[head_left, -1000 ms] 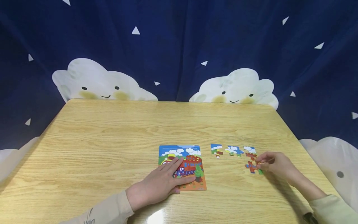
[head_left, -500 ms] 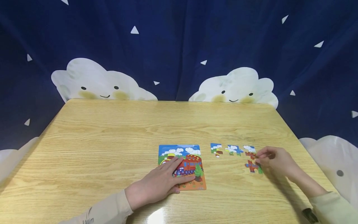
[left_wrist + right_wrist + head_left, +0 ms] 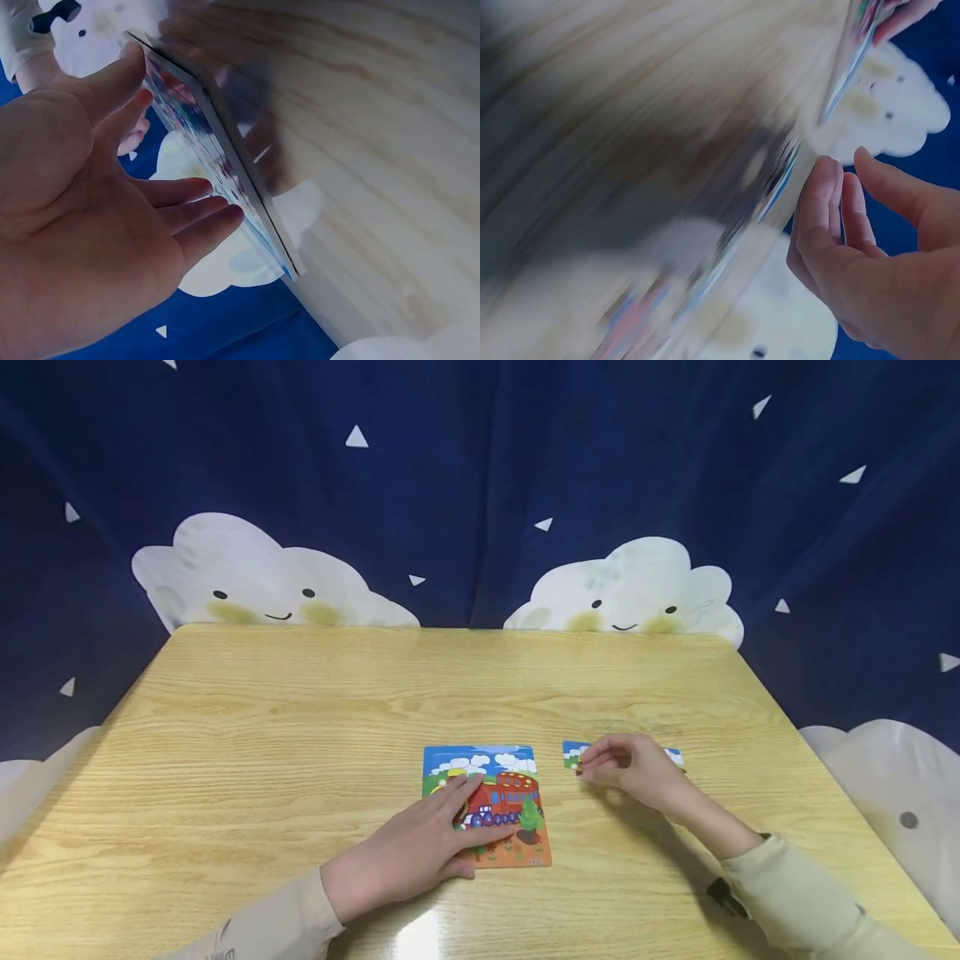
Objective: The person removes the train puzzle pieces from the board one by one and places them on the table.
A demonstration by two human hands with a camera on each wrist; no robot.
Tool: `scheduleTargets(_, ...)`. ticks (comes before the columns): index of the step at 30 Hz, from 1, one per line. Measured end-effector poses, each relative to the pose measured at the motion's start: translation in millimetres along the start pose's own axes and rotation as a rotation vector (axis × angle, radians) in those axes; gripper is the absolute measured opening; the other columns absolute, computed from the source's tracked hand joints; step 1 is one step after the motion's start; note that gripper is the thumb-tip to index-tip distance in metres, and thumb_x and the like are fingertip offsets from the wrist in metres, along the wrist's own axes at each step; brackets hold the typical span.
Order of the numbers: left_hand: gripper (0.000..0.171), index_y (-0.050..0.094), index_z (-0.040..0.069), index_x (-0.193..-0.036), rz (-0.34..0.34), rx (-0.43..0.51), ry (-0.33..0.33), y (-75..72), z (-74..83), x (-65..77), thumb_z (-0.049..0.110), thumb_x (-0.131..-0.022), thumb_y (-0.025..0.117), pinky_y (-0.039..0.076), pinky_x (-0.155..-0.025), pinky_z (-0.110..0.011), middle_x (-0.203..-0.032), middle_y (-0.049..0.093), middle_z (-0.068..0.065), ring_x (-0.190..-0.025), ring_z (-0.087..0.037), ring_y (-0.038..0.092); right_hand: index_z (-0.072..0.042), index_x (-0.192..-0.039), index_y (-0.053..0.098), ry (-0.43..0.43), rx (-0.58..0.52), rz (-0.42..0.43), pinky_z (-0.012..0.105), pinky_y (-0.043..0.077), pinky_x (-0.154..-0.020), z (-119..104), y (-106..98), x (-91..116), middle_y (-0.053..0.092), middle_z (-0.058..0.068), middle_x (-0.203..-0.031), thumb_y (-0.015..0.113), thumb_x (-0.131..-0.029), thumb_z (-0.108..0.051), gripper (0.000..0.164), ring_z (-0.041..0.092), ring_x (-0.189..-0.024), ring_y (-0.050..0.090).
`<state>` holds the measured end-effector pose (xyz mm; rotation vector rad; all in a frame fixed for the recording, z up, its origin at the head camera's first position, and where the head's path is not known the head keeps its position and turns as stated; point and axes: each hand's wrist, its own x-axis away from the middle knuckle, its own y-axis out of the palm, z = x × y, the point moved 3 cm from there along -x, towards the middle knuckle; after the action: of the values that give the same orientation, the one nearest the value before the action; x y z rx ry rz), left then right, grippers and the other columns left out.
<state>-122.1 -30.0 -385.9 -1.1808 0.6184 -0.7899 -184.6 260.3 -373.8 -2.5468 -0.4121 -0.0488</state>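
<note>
Left hand (image 3: 420, 846) outspread on puzzle (image 3: 513, 797), sky edge (image 3: 483, 750) farthest, long axis unclear, right hand (image 3: 636, 768) loosely curled

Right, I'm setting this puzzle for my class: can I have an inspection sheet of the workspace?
Surface: wood-grain table, glare near the front.
Job's things: train picture board, partly covered; loose pieces to its right, count hidden.
Clutter: nothing seen.
Grips: left grip, fingers spread over the board; right grip, above the loose pieces, nothing seen in it.
Cables: nothing seen.
Surroundings: navy curtain with white clouds behind.
</note>
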Motion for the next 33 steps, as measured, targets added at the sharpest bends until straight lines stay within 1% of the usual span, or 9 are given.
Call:
scheduleTargets(3, 0.061, 0.040, 0.037, -0.150, 0.005, 0.004, -0.004, -0.8, -2.8, 4.7, 0.039, -0.094, 0.062, 0.038, -0.107, -0.048, -0.155, 0.024, -0.029, -0.142, -0.042, 0.026, 0.009, -0.106, 0.065, -0.010, -0.064, -0.068, 0.025, 0.054, -0.073, -10.7, 19.9, -9.2, 0.070, 0.017, -0.096, 0.067, -0.089, 0.000, 0.019, 0.028, -0.089, 0.069)
scheduleTargets(6, 0.062, 0.040, 0.037, -0.150, 0.013, -0.014, -0.003, -0.8, -5.5, 10.4, 0.037, -0.093, 0.064, 0.039, -0.106, -0.048, -0.154, 0.024, -0.030, -0.142, -0.043, 0.026, 0.010, -0.106, 0.065, -0.030, -0.099, -0.108, 0.024, 0.054, -0.074, -19.1, 38.4, -18.1, 0.070, 0.019, -0.098, 0.066, -0.089, 0.003, 0.019, 0.027, -0.090, 0.069)
scheduleTargets(8, 0.060, 0.042, 0.036, -0.149, 0.023, -0.026, -0.001, -0.8, -7.0, 13.7, 0.035, -0.093, 0.064, 0.040, -0.105, -0.048, -0.153, 0.025, -0.032, -0.141, -0.044, 0.027, 0.011, -0.107, 0.065, -0.041, -0.115, -0.127, 0.024, 0.054, -0.073, -23.7, 49.4, -23.4, 0.071, 0.020, -0.098, 0.066, -0.088, 0.004, 0.020, 0.026, -0.088, 0.069)
scheduleTargets(11, 0.057, 0.045, 0.034, -0.148, 0.026, -0.037, -0.007, -0.7, -8.8, 17.9, 0.034, -0.094, 0.064, 0.040, -0.105, -0.048, -0.152, 0.027, -0.034, -0.140, -0.046, 0.028, 0.012, -0.107, 0.065, -0.031, -0.145, -0.143, 0.026, 0.055, -0.074, -28.9, 63.7, -29.9, 0.071, 0.020, -0.097, 0.067, -0.087, 0.005, 0.021, 0.024, -0.087, 0.070)
scheduleTargets(14, 0.055, 0.045, 0.035, -0.148, 0.016, -0.033, -0.023, -0.4, -10.1, 20.1, 0.033, -0.095, 0.063, 0.040, -0.105, -0.049, -0.151, 0.027, -0.033, -0.139, -0.047, 0.029, 0.012, -0.107, 0.066, -0.024, -0.142, -0.147, 0.028, 0.056, -0.074, -32.1, 74.1, -35.2, 0.072, 0.019, -0.096, 0.069, -0.086, 0.004, 0.022, 0.023, -0.085, 0.070)
scheduleTargets(18, 0.054, 0.047, 0.034, -0.147, 0.011, -0.026, -0.028, 0.4, -10.8, 20.7, 0.032, -0.096, 0.062, 0.040, -0.104, -0.051, -0.152, 0.028, -0.032, -0.139, -0.047, 0.029, 0.011, -0.106, 0.067, -0.001, -0.139, -0.144, 0.030, 0.057, -0.075, -33.5, 82.1, -38.8, 0.072, 0.017, -0.094, 0.070, -0.086, 0.003, 0.021, 0.024, -0.084, 0.070)
scheduleTargets(22, 0.053, 0.048, 0.033, -0.146, 0.027, -0.026, -0.018, 1.0, -10.2, 20.8, 0.030, -0.096, 0.062, 0.040, -0.104, -0.051, -0.151, 0.029, -0.032, -0.139, -0.047, 0.030, 0.009, -0.106, 0.067, 0.023, -0.140, -0.153, 0.032, 0.057, -0.074, -34.0, 85.8, -39.2, 0.072, 0.014, -0.092, 0.071, -0.087, 0.001, 0.022, 0.022, -0.082, 0.069)
scheduleTargets(26, 0.053, 0.049, 0.032, -0.146, 0.040, -0.042, -0.010, 2.1, -9.8, 20.5, 0.030, -0.095, 0.064, 0.041, -0.104, -0.049, -0.150, 0.031, -0.032, -0.138, -0.046, 0.031, 0.007, -0.106, 0.068, 0.047, -0.125, -0.158, 0.030, 0.056, -0.073, -33.4, 87.1, -39.2, 0.072, 0.008, -0.089, 0.072, -0.086, 0.001, 0.021, 0.017, -0.080, 0.068)
scheduleTargets(33, 0.053, 0.050, 0.033, -0.145, 0.038, -0.058, -0.009, 3.7, -9.9, 18.7, 0.030, -0.095, 0.064, 0.041, -0.104, -0.048, -0.150, 0.031, -0.032, -0.139, -0.045, 0.031, 0.007, -0.105, 0.068, 0.069, -0.131, -0.132, 0.029, 0.055, -0.071, -34.1, 87.9, -39.5, 0.070, 0.007, -0.086, 0.072, -0.084, 0.003, 0.021, 0.016, -0.076, 0.066)
